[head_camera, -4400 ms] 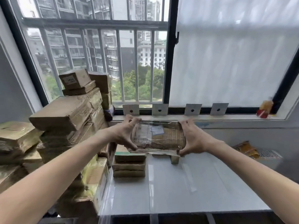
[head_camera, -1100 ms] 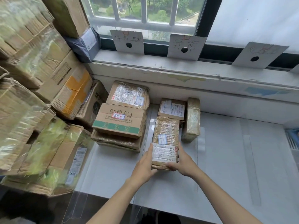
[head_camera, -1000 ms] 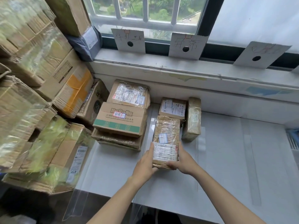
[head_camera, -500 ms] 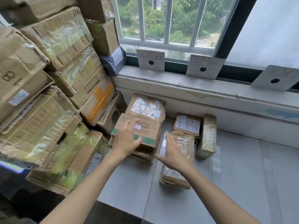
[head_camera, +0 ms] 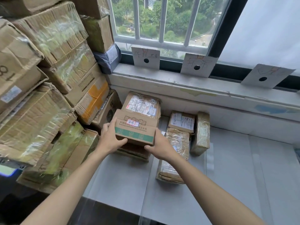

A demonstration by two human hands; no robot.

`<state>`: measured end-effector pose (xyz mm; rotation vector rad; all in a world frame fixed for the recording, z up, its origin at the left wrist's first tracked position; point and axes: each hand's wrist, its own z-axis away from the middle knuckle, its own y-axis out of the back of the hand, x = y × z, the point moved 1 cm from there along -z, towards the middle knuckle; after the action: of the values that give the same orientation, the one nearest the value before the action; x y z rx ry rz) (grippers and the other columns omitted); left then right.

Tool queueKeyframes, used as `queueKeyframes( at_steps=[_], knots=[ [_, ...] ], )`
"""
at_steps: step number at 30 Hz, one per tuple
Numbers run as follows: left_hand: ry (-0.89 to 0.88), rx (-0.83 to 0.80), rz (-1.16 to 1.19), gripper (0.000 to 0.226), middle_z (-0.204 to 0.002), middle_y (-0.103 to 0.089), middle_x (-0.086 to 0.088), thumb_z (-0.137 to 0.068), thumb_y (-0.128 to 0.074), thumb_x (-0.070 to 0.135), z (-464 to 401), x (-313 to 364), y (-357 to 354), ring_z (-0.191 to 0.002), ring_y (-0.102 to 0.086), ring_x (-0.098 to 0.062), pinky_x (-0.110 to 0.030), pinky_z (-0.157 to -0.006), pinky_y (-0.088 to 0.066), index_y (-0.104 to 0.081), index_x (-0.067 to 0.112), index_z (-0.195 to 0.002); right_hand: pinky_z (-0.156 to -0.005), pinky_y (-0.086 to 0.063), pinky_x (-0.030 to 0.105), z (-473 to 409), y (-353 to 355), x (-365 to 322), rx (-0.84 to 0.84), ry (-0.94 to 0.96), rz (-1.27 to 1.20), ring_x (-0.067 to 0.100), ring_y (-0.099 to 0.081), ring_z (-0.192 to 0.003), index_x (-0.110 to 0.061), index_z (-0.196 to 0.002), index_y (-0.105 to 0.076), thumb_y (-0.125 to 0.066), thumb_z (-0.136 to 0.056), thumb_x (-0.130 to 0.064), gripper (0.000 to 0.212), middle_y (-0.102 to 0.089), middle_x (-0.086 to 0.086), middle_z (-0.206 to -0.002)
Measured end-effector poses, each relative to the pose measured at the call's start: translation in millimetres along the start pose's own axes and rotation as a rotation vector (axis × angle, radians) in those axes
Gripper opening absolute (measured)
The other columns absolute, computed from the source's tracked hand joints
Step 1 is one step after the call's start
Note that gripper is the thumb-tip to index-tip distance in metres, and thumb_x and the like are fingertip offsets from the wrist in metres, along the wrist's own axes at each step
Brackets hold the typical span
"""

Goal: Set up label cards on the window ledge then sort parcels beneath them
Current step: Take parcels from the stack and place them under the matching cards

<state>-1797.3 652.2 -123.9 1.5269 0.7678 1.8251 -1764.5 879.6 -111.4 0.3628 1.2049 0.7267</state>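
Cardboard box [head_camera: 135,127] with green stripe now clamped between left hand [head_camera: 110,138] and right hand [head_camera: 159,144], atop stack below first card [head_camera: 145,57]. Hands have left wrapped parcel [head_camera: 174,153], now lying on desk [head_camera: 243,168]. Judgement: box being re-sorted next.

Barred window [head_camera: 162,21] ahead, green trees below, daylight pouring in. Frosted pane [head_camera: 263,30] on right. Dark frame [head_camera: 222,30] between them. White tabletop [head_camera: 243,176] under worn pale sill [head_camera: 194,85].

We note bright daylight entering through the window [head_camera: 162,21]; left of it, stacked cartons [head_camera: 40,78] show motion blur and wide-angle curvature.
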Motion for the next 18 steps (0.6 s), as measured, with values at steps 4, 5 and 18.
queueKeyframes(
  at_steps=[4, 5, 18],
  knots=[
    [-0.108, 0.125, -0.002, 0.097, -0.131, -0.037, -0.008, -0.066, -0.068, 0.051, 17, 26, 4, -0.125, -0.038, -0.025, -0.041, -0.106, -0.037, -0.028, 0.027, -0.151, -0.094, -0.049, 0.029, 12, 21, -2, 0.032, 0.026, 0.008, 0.019, -0.055, -0.118, -0.018, -0.139, -0.036, -0.071, -0.084, -0.026, 0.065, -0.055, 0.003, -0.133],
    [-0.126, 0.145, -0.005, 0.094, -0.132, -0.037, -0.007, -0.066, -0.064, 0.053, 19, 36, 4, -0.124, -0.038, -0.024, -0.042, -0.104, -0.038, -0.029, 0.028, -0.15, -0.095, -0.049, 0.03, 15, 30, -3, 0.043, 0.026, 0.004, 0.019, -0.056, -0.118, -0.018, -0.139, -0.037, -0.071, -0.084, -0.026, 0.065, -0.055, 0.003, -0.133],
    [-0.343, -0.085, 0.033, 0.087, -0.146, -0.024, -0.007, -0.076, -0.071, 0.029, 22, 140, -81, -0.133, -0.029, -0.026, -0.05, -0.11, -0.04, -0.023, 0.034, -0.15, -0.093, -0.04, 0.025, 58, 142, 67, 0.213, -0.189, 0.055, 0.024, -0.056, -0.122, -0.017, -0.144, -0.035, -0.07, -0.09, -0.025, 0.065, -0.057, 0.007, -0.139]
  ],
)
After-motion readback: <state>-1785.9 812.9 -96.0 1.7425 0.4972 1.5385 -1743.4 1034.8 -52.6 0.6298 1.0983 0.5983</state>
